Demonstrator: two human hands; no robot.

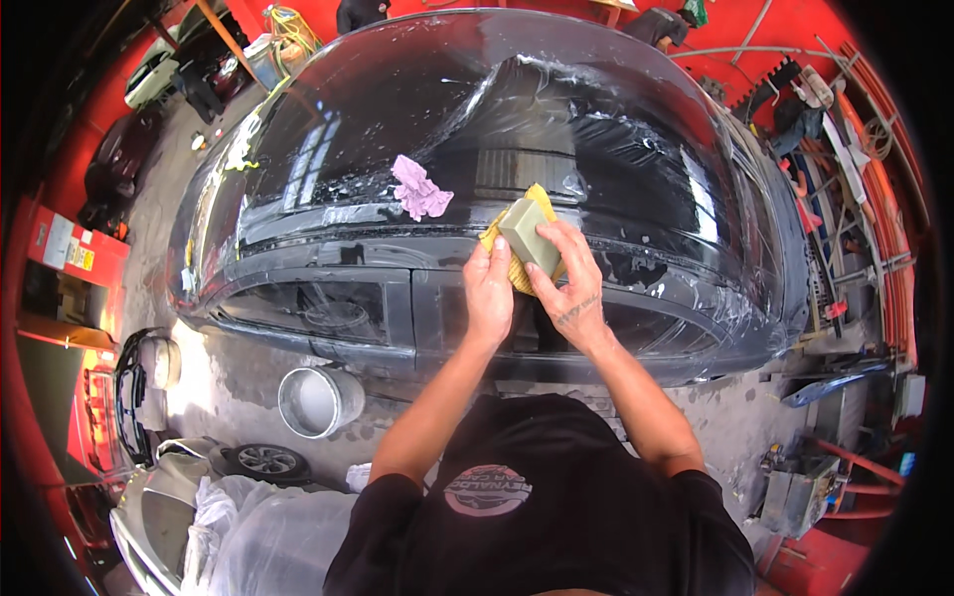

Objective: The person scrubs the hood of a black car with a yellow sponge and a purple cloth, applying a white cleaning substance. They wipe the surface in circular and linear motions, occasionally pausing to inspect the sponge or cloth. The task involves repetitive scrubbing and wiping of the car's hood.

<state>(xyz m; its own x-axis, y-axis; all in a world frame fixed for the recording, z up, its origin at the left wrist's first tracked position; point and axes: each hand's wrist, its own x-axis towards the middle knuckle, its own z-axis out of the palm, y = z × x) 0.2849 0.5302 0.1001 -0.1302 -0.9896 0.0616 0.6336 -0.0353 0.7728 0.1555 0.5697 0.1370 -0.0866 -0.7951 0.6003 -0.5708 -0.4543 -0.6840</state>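
My left hand (489, 296) and my right hand (573, 288) are raised over the near edge of a dark car's roof. Between them they grip a greenish-grey rectangular block (525, 226). A rough-looking yellow sheet (520, 276) lies behind and beneath the block, with its corners sticking out past it. My left fingers press the block's left side, while my right thumb and fingers close on its right side. On the roof, left of my hands, rests a crumpled lilac sheet or cloth (421, 189). The black car (397, 119) is partly covered by wrinkled clear plastic film (616, 149).
A bucket (343, 399) of cloudy liquid stands on the concrete floor at the left. Behind it is another car (164, 507) under plastic sheeting (283, 541). Metal racks and long parts (874, 219) line the right side. At the far side are a bent-over person (656, 25) and another person's dark clothing.
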